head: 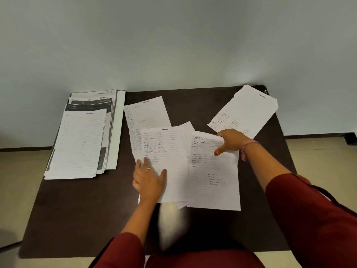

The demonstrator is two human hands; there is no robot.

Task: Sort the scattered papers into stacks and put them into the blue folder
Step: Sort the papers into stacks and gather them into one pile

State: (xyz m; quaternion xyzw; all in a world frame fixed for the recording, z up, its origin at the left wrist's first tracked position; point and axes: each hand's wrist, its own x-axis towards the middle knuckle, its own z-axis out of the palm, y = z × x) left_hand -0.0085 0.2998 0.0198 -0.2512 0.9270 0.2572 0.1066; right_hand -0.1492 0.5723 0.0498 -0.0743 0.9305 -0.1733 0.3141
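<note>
Four loose lined sheets spread over dark table [77,219]. Left hand [148,180] flat, fingers straight, pressing on middle sheet [170,167], which half covers sheet behind [146,115]. Right hand [230,141] curled round top edge of right sheet [214,180], pinching it up; fingertips hidden under paper. Far sheet [245,111] lying apart near back right corner. Sorted stack [81,140] at left edge, lower pages mostly covered. Handwriting too small to read. Blurred pale shape [172,225] near front edge, not identifiable. Blue folder not made out.
</note>
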